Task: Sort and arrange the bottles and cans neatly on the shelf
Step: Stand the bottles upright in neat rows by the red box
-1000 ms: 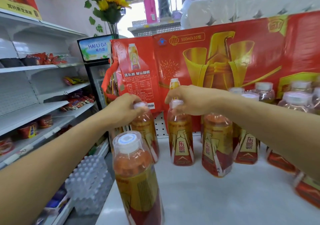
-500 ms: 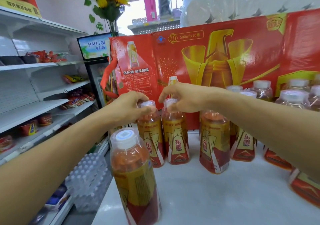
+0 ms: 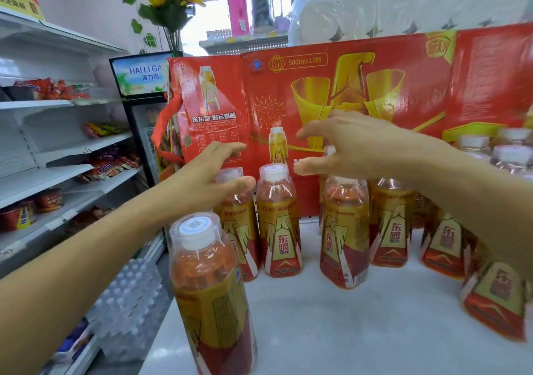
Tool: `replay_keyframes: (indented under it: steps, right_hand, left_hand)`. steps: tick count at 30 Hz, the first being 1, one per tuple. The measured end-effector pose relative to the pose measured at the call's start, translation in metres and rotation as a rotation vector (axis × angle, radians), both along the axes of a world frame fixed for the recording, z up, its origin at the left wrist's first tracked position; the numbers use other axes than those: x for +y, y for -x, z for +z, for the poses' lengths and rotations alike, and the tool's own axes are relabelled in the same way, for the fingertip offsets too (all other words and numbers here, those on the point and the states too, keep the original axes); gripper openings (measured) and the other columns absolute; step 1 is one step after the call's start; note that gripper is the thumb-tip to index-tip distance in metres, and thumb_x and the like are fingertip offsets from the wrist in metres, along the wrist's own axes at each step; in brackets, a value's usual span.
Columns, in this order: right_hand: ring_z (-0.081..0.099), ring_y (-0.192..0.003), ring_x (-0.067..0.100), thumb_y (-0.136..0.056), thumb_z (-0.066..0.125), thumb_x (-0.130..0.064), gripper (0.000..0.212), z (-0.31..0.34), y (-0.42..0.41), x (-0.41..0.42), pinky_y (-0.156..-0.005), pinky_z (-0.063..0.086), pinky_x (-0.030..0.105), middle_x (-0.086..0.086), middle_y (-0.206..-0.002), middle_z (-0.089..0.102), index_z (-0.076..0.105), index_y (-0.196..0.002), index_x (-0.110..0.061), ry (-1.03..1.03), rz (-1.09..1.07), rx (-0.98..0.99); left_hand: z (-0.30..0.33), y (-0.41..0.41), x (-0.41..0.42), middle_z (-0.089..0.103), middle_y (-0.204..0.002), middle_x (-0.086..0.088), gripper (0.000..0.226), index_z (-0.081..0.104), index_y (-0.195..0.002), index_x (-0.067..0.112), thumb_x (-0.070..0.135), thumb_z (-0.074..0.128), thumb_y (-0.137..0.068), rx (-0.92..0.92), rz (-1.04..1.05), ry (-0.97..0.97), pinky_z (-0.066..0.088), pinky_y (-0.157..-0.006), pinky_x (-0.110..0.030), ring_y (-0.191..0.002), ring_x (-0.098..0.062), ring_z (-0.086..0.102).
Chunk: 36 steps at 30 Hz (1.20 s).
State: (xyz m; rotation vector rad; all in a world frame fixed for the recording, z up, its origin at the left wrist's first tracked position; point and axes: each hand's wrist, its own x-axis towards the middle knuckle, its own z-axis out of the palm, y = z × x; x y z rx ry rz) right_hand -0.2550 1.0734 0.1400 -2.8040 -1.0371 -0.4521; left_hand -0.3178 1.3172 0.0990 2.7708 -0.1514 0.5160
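Several orange drink bottles with gold and red labels and white caps stand on a white shelf top [image 3: 331,317]. One bottle [image 3: 210,291] stands nearest me at the front left. Two bottles stand side by side at the back: the left one [image 3: 235,230] and the right one [image 3: 278,224]. My left hand [image 3: 207,178] hovers open over the left bottle's cap, fingers spread. My right hand [image 3: 352,144] is open above and right of the right bottle's cap, over a third bottle [image 3: 344,230]. More bottles [image 3: 389,224] stand to the right.
A big red carton [image 3: 331,101] stands upright behind the bottles. Store shelves [image 3: 57,173] with snacks run along the left. A shrink-wrapped pack of water bottles [image 3: 127,302] lies on the floor by the shelf edge. Paper rolls [image 3: 403,8] lie on top of the carton.
Both hands have let go of the two back bottles' caps and lifted with fingers spread. The two bottles now stand close together by the carton.
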Motion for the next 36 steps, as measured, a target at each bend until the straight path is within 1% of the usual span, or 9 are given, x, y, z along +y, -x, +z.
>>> replay_keyframes:
  steps: [3,8,12,14,17,22,25,31,36]
  right_hand:
    - [0.057,-0.098,0.016,-0.082,0.047,-0.073,0.063,-0.006,0.003,-0.016,-0.085,0.049,0.034,0.000,-0.124,0.062,0.058,-0.125,-0.028,0.132,-0.124,0.044]
    - [0.042,-0.077,-0.005,-0.088,0.065,-0.044,0.042,-0.011,-0.006,-0.033,-0.075,0.036,0.025,-0.011,-0.117,0.051,0.057,-0.127,-0.036,0.022,0.005,0.180]
    - [0.058,-0.092,0.002,-0.078,0.071,-0.050,0.036,-0.008,-0.013,-0.042,-0.081,0.047,0.031,-0.012,-0.122,0.055,0.060,-0.113,-0.050,-0.044,0.099,0.324]
    - [0.057,-0.085,0.000,-0.083,0.070,-0.041,0.032,-0.010,-0.014,-0.039,-0.074,0.045,0.028,-0.010,-0.120,0.055,0.059,-0.112,-0.051,-0.078,0.141,0.360]
    - [0.051,-0.096,0.001,-0.087,0.067,-0.038,0.033,-0.014,-0.018,-0.027,-0.088,0.043,0.034,-0.007,-0.125,0.050,0.058,-0.115,-0.051,-0.105,0.159,0.347]
    - [0.048,-0.107,0.009,-0.089,0.067,-0.031,0.035,-0.017,-0.019,-0.010,-0.099,0.040,0.038,-0.005,-0.125,0.048,0.059,-0.121,-0.042,-0.153,0.199,0.363]
    - [0.048,-0.098,0.002,-0.089,0.067,-0.030,0.035,-0.018,-0.020,-0.007,-0.098,0.040,0.036,-0.006,-0.122,0.047,0.059,-0.122,-0.040,-0.157,0.208,0.365]
    - [0.049,-0.105,0.008,-0.088,0.067,-0.034,0.038,-0.020,-0.019,-0.008,-0.104,0.040,0.042,-0.006,-0.128,0.046,0.057,-0.125,-0.039,-0.150,0.215,0.361]
    - [0.043,-0.130,0.016,-0.090,0.061,-0.043,0.054,-0.023,-0.021,-0.011,-0.107,0.036,0.039,-0.004,-0.149,0.039,0.041,-0.141,-0.040,-0.097,0.191,0.299]
  left_hand:
    - [0.010,-0.002,-0.014,0.034,-0.147,0.022,0.073,0.027,-0.147,0.042,0.062,0.055,-0.082,-0.004,-0.132,0.001,0.030,-0.103,-0.022,-0.129,0.006,0.034]
    - [0.014,-0.022,-0.030,0.044,-0.146,0.019,0.073,0.035,-0.146,0.042,0.060,0.060,-0.080,0.116,-0.206,-0.104,0.035,-0.108,-0.027,-0.131,0.000,0.041]
    - [0.011,-0.029,-0.028,0.049,-0.141,0.017,0.059,0.046,-0.141,0.036,0.048,0.064,-0.086,0.097,-0.224,-0.129,0.032,-0.102,-0.022,-0.127,0.000,0.044]
    - [0.009,-0.030,-0.027,0.050,-0.138,0.017,0.057,0.048,-0.140,0.035,0.045,0.064,-0.087,0.082,-0.232,-0.114,0.032,-0.100,-0.021,-0.125,-0.001,0.045]
    - [0.007,-0.030,-0.028,0.049,-0.138,0.016,0.057,0.048,-0.140,0.035,0.045,0.065,-0.087,0.081,-0.232,-0.099,0.031,-0.100,-0.021,-0.126,-0.002,0.044]
    - [0.014,-0.020,-0.021,0.036,-0.147,0.014,0.086,0.029,-0.148,0.041,0.055,0.072,-0.075,0.108,-0.156,-0.113,0.034,-0.109,-0.031,-0.134,-0.009,0.038]
    - [0.015,-0.010,-0.003,0.028,-0.152,0.010,0.104,0.021,-0.149,0.043,0.054,0.081,-0.065,0.234,0.013,-0.286,0.029,-0.110,-0.036,-0.137,-0.015,0.032]
    - [0.003,-0.018,0.009,0.045,-0.118,0.014,0.092,0.038,-0.137,0.039,0.050,0.087,-0.059,0.187,0.034,-0.272,0.040,-0.088,-0.028,-0.104,-0.009,0.045]
    - [-0.001,-0.020,0.010,0.039,-0.125,0.010,0.099,0.025,-0.146,0.038,0.053,0.081,-0.065,0.224,0.055,-0.285,0.041,-0.094,-0.030,-0.113,-0.013,0.044]
